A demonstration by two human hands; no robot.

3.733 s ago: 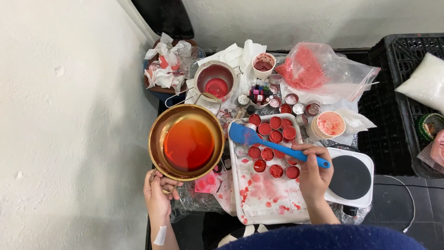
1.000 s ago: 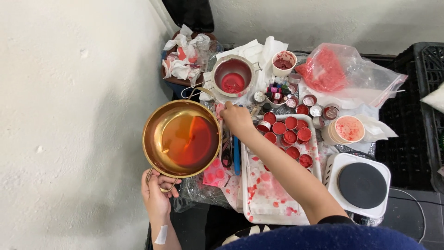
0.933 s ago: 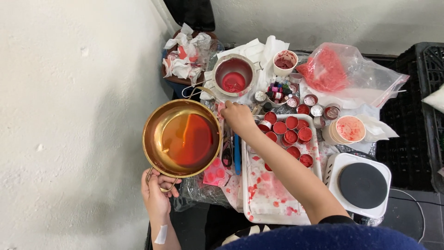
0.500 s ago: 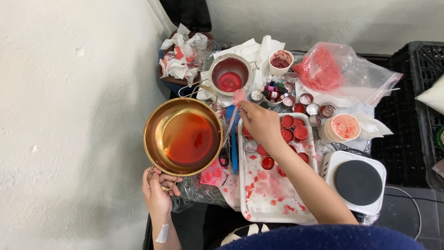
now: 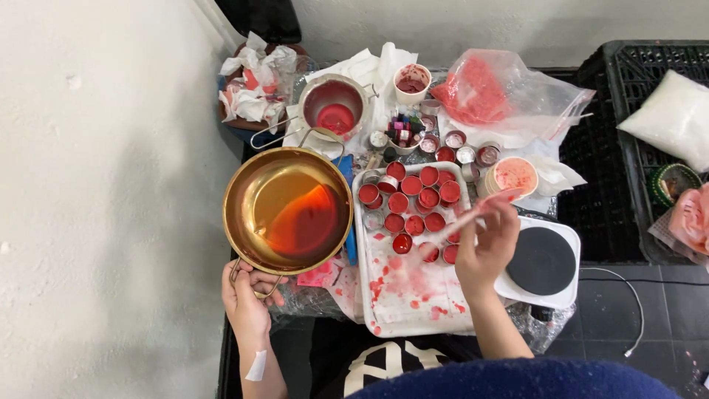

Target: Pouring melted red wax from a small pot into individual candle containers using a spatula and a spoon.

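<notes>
My left hand (image 5: 247, 295) grips the wire handle of a gold-coloured pot (image 5: 238, 214), which is tilted so that red liquid pools on its right side. My right hand (image 5: 487, 247) is closed on a thin pinkish stick (image 5: 469, 216), blurred by motion, over the right part of a white tray (image 5: 402, 303) splashed with red. Several small round tins (image 5: 413, 201) filled with red stand in rows at the tray's far end. A blue spatula (image 5: 351, 253) lies between pot and tray.
A white hot plate (image 5: 543, 260) sits right of the tray. Behind are a small steel pot (image 5: 336, 111) with red residue, a paper cup (image 5: 412, 80), little bottles, loose tins, crumpled tissues (image 5: 255, 81), a bag of red flakes (image 5: 487, 89) and a black crate (image 5: 613, 148).
My right hand let go of the blue spatula beside the pot, took up a thin stick there, and has swung right over the tray. My left hand still holds the pot.
</notes>
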